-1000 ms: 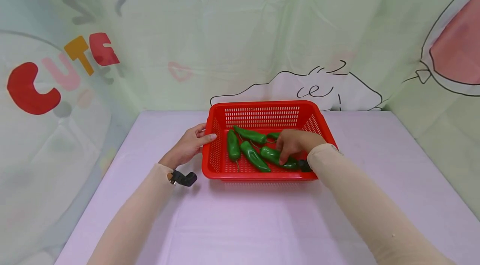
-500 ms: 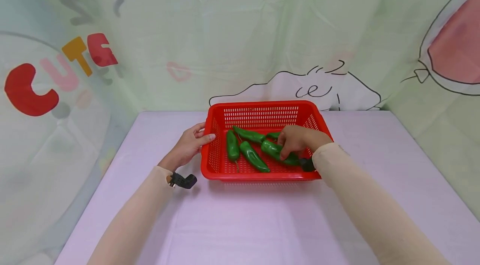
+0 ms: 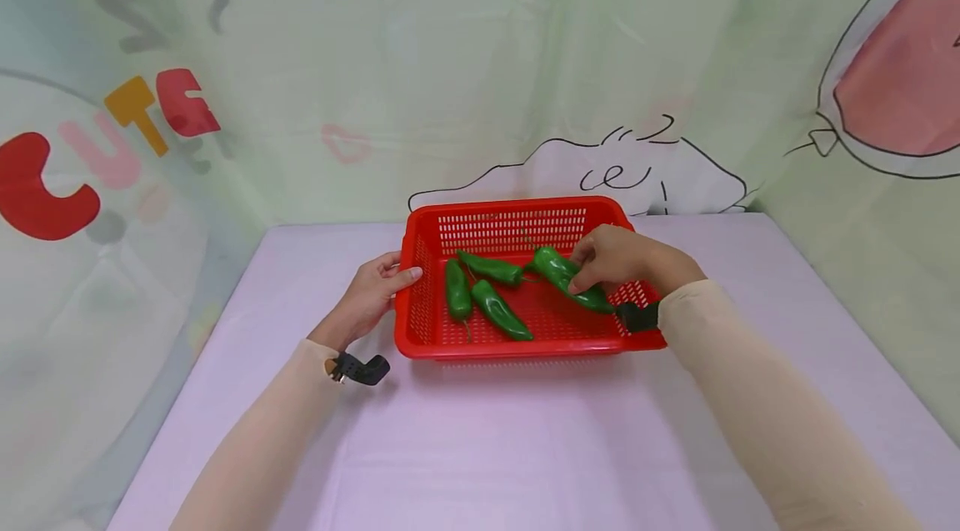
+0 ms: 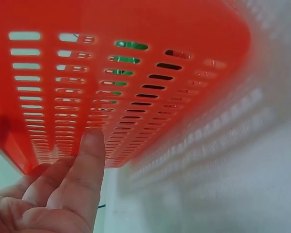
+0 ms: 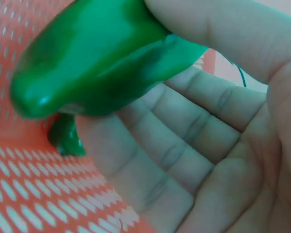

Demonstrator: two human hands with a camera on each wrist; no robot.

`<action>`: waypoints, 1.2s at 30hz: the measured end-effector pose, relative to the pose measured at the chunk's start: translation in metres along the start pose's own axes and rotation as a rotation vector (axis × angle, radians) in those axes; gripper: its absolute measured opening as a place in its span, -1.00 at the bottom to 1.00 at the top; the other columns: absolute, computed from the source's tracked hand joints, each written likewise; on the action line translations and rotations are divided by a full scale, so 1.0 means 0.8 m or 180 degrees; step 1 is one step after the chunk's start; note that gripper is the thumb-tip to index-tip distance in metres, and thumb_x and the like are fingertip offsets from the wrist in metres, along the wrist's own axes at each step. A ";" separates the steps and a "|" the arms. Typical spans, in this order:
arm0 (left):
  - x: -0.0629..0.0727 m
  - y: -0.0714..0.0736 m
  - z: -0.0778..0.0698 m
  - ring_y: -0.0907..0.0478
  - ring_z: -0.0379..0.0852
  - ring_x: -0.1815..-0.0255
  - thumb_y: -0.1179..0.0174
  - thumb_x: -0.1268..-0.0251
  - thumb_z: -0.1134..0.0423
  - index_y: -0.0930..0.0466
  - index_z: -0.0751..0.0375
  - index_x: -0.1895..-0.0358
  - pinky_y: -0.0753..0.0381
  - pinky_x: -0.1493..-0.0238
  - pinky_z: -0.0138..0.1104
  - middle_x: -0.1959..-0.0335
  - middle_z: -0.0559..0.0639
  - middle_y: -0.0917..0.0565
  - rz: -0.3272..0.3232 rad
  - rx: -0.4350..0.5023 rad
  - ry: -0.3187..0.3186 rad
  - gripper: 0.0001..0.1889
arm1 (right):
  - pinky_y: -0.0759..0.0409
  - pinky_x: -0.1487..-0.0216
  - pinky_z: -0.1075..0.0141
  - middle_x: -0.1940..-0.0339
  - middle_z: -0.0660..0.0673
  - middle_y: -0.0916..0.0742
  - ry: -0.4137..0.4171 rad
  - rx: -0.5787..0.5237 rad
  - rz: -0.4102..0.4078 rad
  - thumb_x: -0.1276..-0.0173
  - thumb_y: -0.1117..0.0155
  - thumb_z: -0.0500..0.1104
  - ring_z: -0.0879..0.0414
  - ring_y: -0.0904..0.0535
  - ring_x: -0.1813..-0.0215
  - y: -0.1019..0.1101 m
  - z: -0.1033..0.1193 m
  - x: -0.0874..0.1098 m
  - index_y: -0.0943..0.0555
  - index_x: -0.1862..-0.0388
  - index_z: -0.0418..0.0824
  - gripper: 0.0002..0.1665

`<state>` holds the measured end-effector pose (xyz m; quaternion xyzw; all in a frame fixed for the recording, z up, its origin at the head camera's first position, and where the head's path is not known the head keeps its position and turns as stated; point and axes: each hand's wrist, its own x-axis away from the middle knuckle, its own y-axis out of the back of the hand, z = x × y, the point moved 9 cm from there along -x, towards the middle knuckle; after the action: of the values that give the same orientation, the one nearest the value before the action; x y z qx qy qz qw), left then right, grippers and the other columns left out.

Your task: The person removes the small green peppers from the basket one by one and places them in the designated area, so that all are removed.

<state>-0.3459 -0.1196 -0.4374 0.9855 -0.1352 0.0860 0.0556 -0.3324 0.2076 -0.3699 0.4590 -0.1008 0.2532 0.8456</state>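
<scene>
My right hand (image 3: pixel 613 257) pinches a long green pepper (image 3: pixel 564 271) between thumb and fingers. In the right wrist view this pepper (image 5: pixel 97 63) is lifted off the mesh floor, its tip toward the camera, and another green pepper (image 5: pixel 65 137) lies beyond it. A red plastic basket (image 3: pixel 517 353) bears several more peppers: one upright at the left (image 3: pixel 457 289), one slanting in the middle (image 3: pixel 501 311) and one at the back (image 3: pixel 491 268). My left hand (image 3: pixel 371 293) grips the basket's left rim, thumb on top. Its fingers (image 4: pixel 80 184) rest against the slotted outer wall.
The basket stands toward the back of a table with a pale lilac cover (image 3: pixel 480 448). A printed curtain (image 3: pixel 450 81) hangs behind and along both sides. Dark cameras are strapped to my left (image 3: pixel 362 369) and right (image 3: pixel 637 316) wrists.
My right hand has taken hold of the pepper at the basket's right side and raised it, moving back and slightly right. My left hand stays on the rim; the view has shifted slightly.
</scene>
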 end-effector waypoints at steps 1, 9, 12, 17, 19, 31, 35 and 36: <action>0.000 0.000 0.001 -0.66 0.17 -0.22 -0.24 -0.55 0.16 -0.35 0.18 -0.53 -0.77 -0.06 -0.18 -0.33 0.30 -0.60 0.0006 0.0024 0.0002 -0.42 | -0.81 0.08 0.13 0.13 -0.16 -0.78 0.0018 -0.0033 -0.0039 -0.26 -0.57 -0.10 0.01 -0.71 0.15 0.004 -0.002 0.002 -0.69 -0.11 -0.37 -0.48; 0.001 -0.001 0.001 -0.65 0.20 -0.23 -0.24 -0.55 0.17 -0.34 0.21 -0.53 -0.77 -0.05 -0.18 -0.34 0.33 -0.58 0.0024 0.0050 -0.0008 -0.42 | -0.82 0.09 0.09 0.06 -0.22 -0.78 0.0059 -0.0295 -0.0289 -0.35 -0.50 -0.09 0.05 -0.74 0.17 0.031 -0.024 0.021 -0.63 -0.19 -0.46 -0.41; 0.003 0.000 0.001 -0.65 0.20 -0.22 -0.24 -0.55 0.17 -0.33 0.21 -0.54 -0.78 -0.04 -0.20 -0.34 0.33 -0.58 0.0020 0.0048 0.0003 -0.41 | -0.82 0.08 0.09 -0.01 -0.29 -0.75 0.0018 -0.0438 -0.0320 -0.38 -0.47 -0.08 0.05 -0.75 0.16 0.038 -0.033 0.026 -0.57 -0.25 -0.50 -0.36; 0.003 0.000 -0.001 -0.65 0.22 -0.23 -0.23 -0.55 0.18 -0.33 0.22 -0.54 -0.78 -0.02 -0.20 -0.33 0.35 -0.58 0.0026 0.0051 -0.0005 -0.41 | -0.82 0.08 0.09 -0.06 -0.34 -0.73 0.0016 -0.0544 -0.0435 -0.40 -0.46 -0.04 0.04 -0.77 0.16 0.052 -0.044 0.033 -0.53 -0.28 -0.53 -0.30; 0.002 0.000 -0.001 -0.66 0.18 -0.21 -0.23 -0.55 0.18 -0.34 0.21 -0.54 -0.78 -0.03 -0.19 -0.33 0.33 -0.59 0.0019 0.0021 -0.0006 -0.41 | -0.82 0.08 0.08 -0.07 -0.34 -0.73 0.0010 -0.0561 -0.0486 -0.40 -0.47 -0.03 0.02 -0.77 0.15 0.056 -0.049 0.036 -0.54 -0.28 -0.52 -0.30; 0.002 0.001 0.002 -0.67 0.07 -0.15 -0.25 -0.54 0.12 -0.31 0.20 -0.56 -0.76 -0.08 -0.18 -0.33 0.28 -0.60 0.0029 -0.0169 0.0008 -0.37 | -0.80 0.00 0.03 -0.23 -0.44 -0.65 -0.0157 -0.0697 -0.0938 -0.47 -0.40 0.01 -0.01 -0.74 0.04 0.085 -0.089 0.063 -0.47 -0.38 -0.51 -0.25; 0.004 0.003 0.004 -0.67 0.09 -0.18 -0.28 -0.51 0.10 -0.31 0.18 -0.56 -0.75 -0.10 -0.16 -0.34 0.25 -0.60 0.0001 -0.0197 0.0012 -0.35 | -0.79 -0.02 0.04 -0.17 -0.42 -0.69 -0.0215 -0.0802 -0.1046 -0.48 -0.39 0.02 0.02 -0.75 0.08 0.091 -0.101 0.070 -0.46 -0.37 -0.53 -0.24; 0.004 0.003 0.005 -0.68 0.09 -0.18 -0.28 -0.51 0.09 -0.32 0.16 -0.55 -0.75 -0.10 -0.16 -0.34 0.23 -0.60 -0.0008 -0.0192 0.0018 -0.35 | -0.78 -0.04 0.02 -0.15 -0.40 -0.70 -0.0234 -0.0834 -0.1072 -0.48 -0.39 0.02 0.02 -0.75 0.10 0.092 -0.104 0.071 -0.47 -0.37 -0.53 -0.24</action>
<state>-0.3425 -0.1233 -0.4404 0.9833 -0.1363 0.0846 0.0858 -0.3275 0.3286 -0.3397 0.3645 -0.0856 0.0761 0.9241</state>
